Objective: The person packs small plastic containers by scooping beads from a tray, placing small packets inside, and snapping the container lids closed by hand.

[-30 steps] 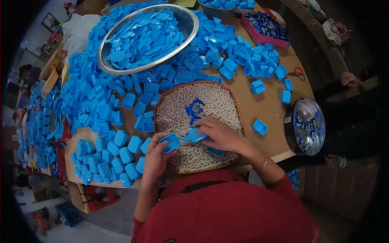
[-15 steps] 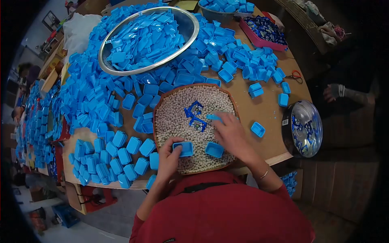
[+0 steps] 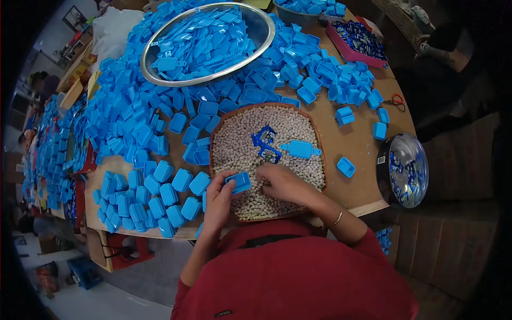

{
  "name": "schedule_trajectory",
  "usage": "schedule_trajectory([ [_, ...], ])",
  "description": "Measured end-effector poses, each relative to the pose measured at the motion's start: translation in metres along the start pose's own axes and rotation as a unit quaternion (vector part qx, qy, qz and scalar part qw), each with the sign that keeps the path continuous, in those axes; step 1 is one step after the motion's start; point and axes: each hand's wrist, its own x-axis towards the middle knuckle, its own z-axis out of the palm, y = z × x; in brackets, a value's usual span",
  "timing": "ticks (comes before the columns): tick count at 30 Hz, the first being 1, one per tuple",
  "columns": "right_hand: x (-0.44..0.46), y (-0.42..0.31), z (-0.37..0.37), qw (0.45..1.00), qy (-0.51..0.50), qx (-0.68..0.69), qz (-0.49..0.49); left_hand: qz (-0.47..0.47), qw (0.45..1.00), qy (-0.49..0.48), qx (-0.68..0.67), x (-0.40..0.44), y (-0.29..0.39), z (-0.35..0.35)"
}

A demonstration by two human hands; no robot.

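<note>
My left hand [image 3: 217,196] grips a small open blue plastic box [image 3: 238,183] over the near left part of an orange-rimmed tray [image 3: 323,176]. Pale round pellets [image 3: 234,128], like dried beans or beads, fill the tray. My right hand [image 3: 285,184] is down at the pellets just right of the box, fingers curled together; what they pinch, if anything, is hidden. Beyond it a flat blue lid [image 3: 301,150] with end tabs lies on the pellets. Two dark blue printed sachets [image 3: 269,154] rest left of the lid.
Loose blue boxes [image 3: 128,101] heap across the left and back. A metal bowl [image 3: 266,45] of lids sits on them. Closed boxes [image 3: 169,193] cluster front left. Right are a single box [image 3: 345,167], a round tin [image 3: 382,173], scissors [image 3: 397,101] and a pink tray [image 3: 346,52] of sachets.
My right hand has let go of the blue lid, which now lies on the pellets, and moved left and nearer. The second box on the pellets no longer shows. The view has shifted slightly.
</note>
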Motion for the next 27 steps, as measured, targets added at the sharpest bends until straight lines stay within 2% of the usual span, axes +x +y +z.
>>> schedule_trajectory([
  [2, -0.006, -0.008, -0.008, 0.999, 0.026, 0.014, -0.016, -0.020, 1.000, -0.010, 0.019, 0.002, -0.005, 0.003],
  [5, -0.010, -0.034, -0.017, 0.997, 0.054, 0.034, -0.052, -0.081, 0.996, -0.024, -0.024, -0.001, 0.000, 0.020],
  [6, -0.010, -0.044, -0.018, 0.995, 0.063, 0.041, -0.066, -0.074, 0.995, -0.021, -0.059, -0.003, 0.002, 0.028],
  [7, -0.011, -0.052, -0.018, 0.998, 0.042, 0.003, -0.037, -0.080, 0.992, -0.023, -0.097, -0.002, -0.003, 0.027],
  [10, -0.015, -0.058, -0.020, 0.986, 0.133, 0.058, -0.083, -0.093, 0.980, -0.030, -0.173, 0.002, -0.015, 0.021],
  [13, -0.023, -0.043, -0.032, 0.988, 0.138, 0.040, -0.048, -0.108, 0.978, -0.020, -0.175, 0.002, -0.011, 0.012],
  [16, -0.031, -0.022, -0.036, 0.985, 0.164, -0.055, -0.018, -0.097, 0.977, -0.043, -0.187, 0.002, -0.008, 0.009],
  [20, -0.033, -0.021, -0.042, 0.979, 0.177, -0.098, 0.017, -0.114, 0.985, -0.050, -0.123, 0.004, -0.004, 0.010],
  [22, -0.030, -0.014, -0.038, 0.979, 0.144, -0.140, 0.017, -0.102, 0.993, -0.046, -0.047, 0.003, -0.005, 0.012],
  [25, -0.018, 0.001, -0.016, 0.975, 0.124, -0.185, 0.005, -0.085, 0.995, -0.054, -0.002, 0.005, -0.012, 0.009],
  [27, -0.007, 0.004, 0.001, 0.964, 0.156, -0.213, -0.019, -0.100, 0.993, -0.029, -0.049, 0.005, -0.013, 0.010],
])
